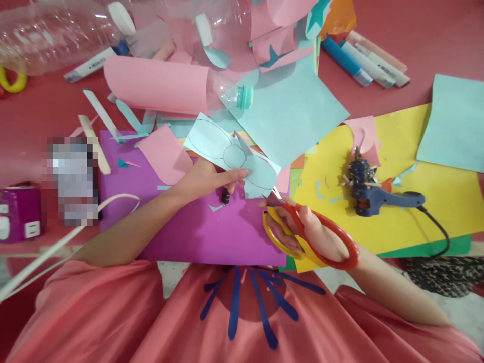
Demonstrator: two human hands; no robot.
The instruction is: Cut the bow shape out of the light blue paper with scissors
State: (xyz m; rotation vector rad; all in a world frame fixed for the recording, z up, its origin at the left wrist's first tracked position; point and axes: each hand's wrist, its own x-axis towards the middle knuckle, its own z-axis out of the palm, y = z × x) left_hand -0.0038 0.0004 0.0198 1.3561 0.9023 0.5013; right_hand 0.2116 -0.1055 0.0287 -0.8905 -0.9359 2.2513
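My left hand (pixel 212 179) pinches a light blue paper piece (pixel 223 146) with a pencil outline of loops and a circle drawn on it, held above a purple sheet (pixel 181 227). My right hand (pixel 302 232) grips scissors (pixel 321 237) with red and yellow handles. Their blades point up and left into the lower right edge of the blue paper.
A blue glue gun (pixel 372 194) with a black cord lies on a yellow sheet (pixel 434 201) at right. A plastic bottle wrapped in pink paper (pixel 162 85), a large light blue sheet (pixel 291 111), markers (pixel 363 58), paper scraps and a purple box (pixel 18 212) surround the work area. Dark blue paper strips (pixel 260 302) rest on my lap.
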